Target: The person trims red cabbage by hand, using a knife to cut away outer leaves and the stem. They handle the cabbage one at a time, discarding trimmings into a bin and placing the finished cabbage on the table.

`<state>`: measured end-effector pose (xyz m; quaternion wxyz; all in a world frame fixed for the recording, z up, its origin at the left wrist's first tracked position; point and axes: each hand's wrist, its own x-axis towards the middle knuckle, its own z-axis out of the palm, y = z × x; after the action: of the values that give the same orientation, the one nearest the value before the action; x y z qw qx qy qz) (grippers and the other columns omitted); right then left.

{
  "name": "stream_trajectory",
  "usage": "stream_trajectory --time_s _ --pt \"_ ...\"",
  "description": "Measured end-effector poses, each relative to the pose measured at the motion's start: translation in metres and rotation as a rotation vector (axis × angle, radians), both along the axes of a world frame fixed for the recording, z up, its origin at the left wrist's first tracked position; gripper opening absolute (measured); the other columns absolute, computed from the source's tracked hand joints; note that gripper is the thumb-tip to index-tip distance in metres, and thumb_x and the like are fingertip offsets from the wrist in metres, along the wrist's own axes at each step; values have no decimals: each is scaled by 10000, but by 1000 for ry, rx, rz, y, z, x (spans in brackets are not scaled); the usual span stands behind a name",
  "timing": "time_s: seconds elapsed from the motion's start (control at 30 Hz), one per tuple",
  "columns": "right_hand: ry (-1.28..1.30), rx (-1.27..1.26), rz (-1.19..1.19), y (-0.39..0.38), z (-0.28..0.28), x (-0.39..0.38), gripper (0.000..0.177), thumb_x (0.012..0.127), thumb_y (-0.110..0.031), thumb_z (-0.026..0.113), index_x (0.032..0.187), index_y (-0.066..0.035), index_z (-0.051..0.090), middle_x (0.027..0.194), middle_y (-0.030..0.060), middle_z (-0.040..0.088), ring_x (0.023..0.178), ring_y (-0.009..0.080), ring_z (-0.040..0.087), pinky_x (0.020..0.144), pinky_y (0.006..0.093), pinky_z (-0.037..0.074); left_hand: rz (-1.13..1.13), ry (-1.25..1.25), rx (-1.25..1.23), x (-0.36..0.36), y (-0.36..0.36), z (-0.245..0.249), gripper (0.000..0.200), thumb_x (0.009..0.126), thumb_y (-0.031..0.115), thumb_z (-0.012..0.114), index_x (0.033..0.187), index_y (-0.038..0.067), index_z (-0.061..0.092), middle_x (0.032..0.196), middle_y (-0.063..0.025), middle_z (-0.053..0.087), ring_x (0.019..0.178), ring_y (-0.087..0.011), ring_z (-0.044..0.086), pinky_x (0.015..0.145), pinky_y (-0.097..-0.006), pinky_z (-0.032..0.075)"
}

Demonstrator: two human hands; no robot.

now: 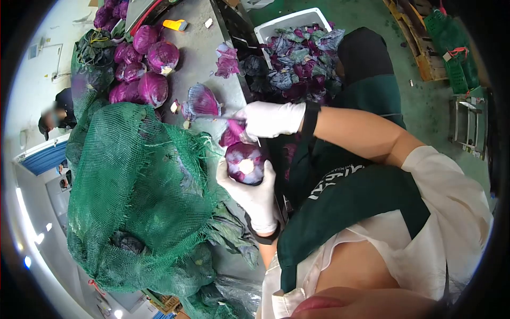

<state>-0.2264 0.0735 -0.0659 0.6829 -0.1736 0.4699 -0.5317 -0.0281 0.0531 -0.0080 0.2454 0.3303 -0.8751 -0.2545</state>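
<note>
My left hand point(249, 199), in a white glove, is wrapped round a red cabbage point(237, 158), whose pale cut stem end faces up. Just above it, my gloved right hand point(273, 119) is closed on what looks like a knife; its thin grey blade point(212, 116) points away over the metal table. A loose purple leaf point(232, 133) hangs between the right hand and the cabbage. Whether the fingers also pinch this leaf is hidden. Beyond the blade lies a large loose cabbage leaf point(202, 101).
Several trimmed red cabbages point(154, 89) are piled on the metal table point(199, 48), near a yellow-orange tool point(175, 25). A green mesh sack point(133, 186) bulges alongside. A white crate point(260, 34) full of leaves stands beside my legs. Another person point(64, 109) is at the far left.
</note>
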Motion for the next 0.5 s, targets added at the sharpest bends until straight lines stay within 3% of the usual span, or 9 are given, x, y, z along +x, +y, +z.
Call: stream_trajectory --time_s 0.03,0.07,0.13,0.17,0.2,0.27,0.33,0.4,0.5 --pt "184 6 -4 14 18 -1 246 849 -26 603 1095 -24 601 634 24 571 393 82 460 335 248 338 4 86 137 8 -7 -1 825 700 158 843 1367 -2 384 1317 -176 442 1229 -315 469 1086 -436 356" --pt "289 -14 -24 12 4 -8 249 840 -13 578 1089 1 579 635 26 582 384 90 463 331 261 354 8 179 271 15 -12 -3 822 704 165 842 1375 26 388 1334 -150 432 1234 -295 463 1093 -429 352" --pt "2 -35 -338 32 5 -28 284 783 0 624 1062 -20 576 614 8 571 385 85 471 330 263 366 4 388 441 23 -15 0 872 701 164 854 1425 99 372 1365 -121 410 1241 -263 462 1061 -418 408" --pt "104 -65 -380 35 -5 -43 299 770 9 620 1062 -38 579 663 36 618 369 81 461 316 258 355 0 419 478 27 -18 3 903 697 173 859 1445 105 358 1369 -120 409 1236 -269 470 1046 -421 430" --pt "223 -55 -371 42 -10 -57 318 793 -43 631 1107 -46 588 687 61 643 429 128 524 385 293 429 -3 455 512 29 -21 7 934 692 182 865 1465 110 345 1374 -118 409 1230 -274 477 1031 -423 453" --pt "1605 -56 -686 44 -23 -55 359 819 -120 654 1167 -64 587 711 82 651 579 179 624 523 343 506 -9 462 523 27 -23 14 976 675 211 878 1484 121 340 1387 -119 409 1229 -286 488 1028 -429 469" --pt "1523 -64 -620 52 27 -37 368 840 -209 678 1180 -88 605 766 93 664 733 204 674 658 360 535 -102 407 491 21 -27 15 985 658 240 892 1476 115 358 1393 -124 412 1246 -286 481 1033 -423 465" --pt "884 -304 -296 53 55 -17 373 850 -340 729 1078 -59 636 800 107 681 721 220 689 680 343 547 -133 369 495 17 -26 14 984 649 247 900 1465 94 371 1413 -131 411 1285 -290 457 1077 -432 419" --pt "916 -487 -140 50 63 16 343 898 -333 684 1034 -33 588 751 132 647 655 278 646 665 369 520 -206 365 445 7 -19 19 955 634 265 896 1412 38 392 1374 -147 432 1295 -282 438 1138 -434 298"
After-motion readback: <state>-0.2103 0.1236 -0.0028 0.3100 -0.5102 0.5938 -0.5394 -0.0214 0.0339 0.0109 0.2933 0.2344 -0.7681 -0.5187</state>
